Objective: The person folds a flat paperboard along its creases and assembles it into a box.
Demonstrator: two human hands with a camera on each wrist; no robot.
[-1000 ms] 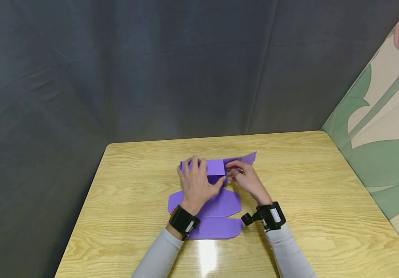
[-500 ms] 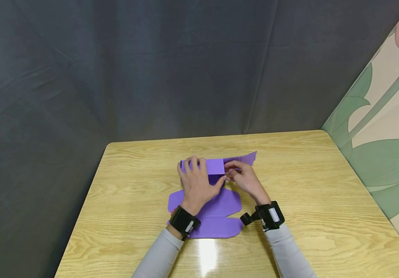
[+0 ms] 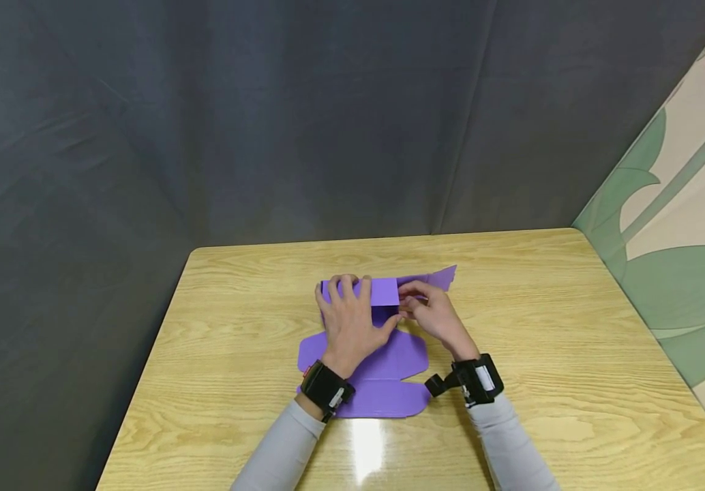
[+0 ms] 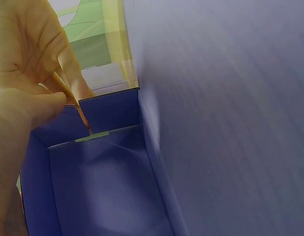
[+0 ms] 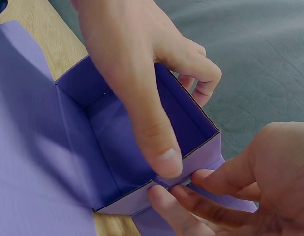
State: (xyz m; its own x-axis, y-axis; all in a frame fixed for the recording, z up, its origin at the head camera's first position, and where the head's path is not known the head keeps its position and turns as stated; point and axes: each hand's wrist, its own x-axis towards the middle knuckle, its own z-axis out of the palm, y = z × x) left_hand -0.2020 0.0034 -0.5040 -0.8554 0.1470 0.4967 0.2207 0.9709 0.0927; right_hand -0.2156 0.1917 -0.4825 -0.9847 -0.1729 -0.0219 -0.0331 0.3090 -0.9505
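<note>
A partly folded purple cardboard box (image 3: 384,292) stands mid-table, its flat lid panel (image 3: 383,402) spread toward the person. My left hand (image 3: 352,327) lies across the box, fingers over the far wall and thumb at the right end. In the right wrist view, that thumb (image 5: 167,157) rests on the top edge of the end wall (image 5: 203,152), by a slit where two flaps meet. My right hand (image 3: 435,317) pinches at those flaps from outside with bent fingers (image 5: 206,181). The left wrist view looks into the box, onto its inner floor (image 4: 107,182).
A long purple side flap (image 3: 441,278) sticks out behind the right hand. The wooden table (image 3: 543,307) runs back to a dark grey curtain (image 3: 328,123). A flower-patterned cloth (image 3: 684,286) hangs along the right side. Both wrists wear black camera mounts (image 3: 478,380).
The right fingertips have shifted slightly in against the box's end wall. The left hand keeps its hold, and the box stays in place; the head view has moved a little.
</note>
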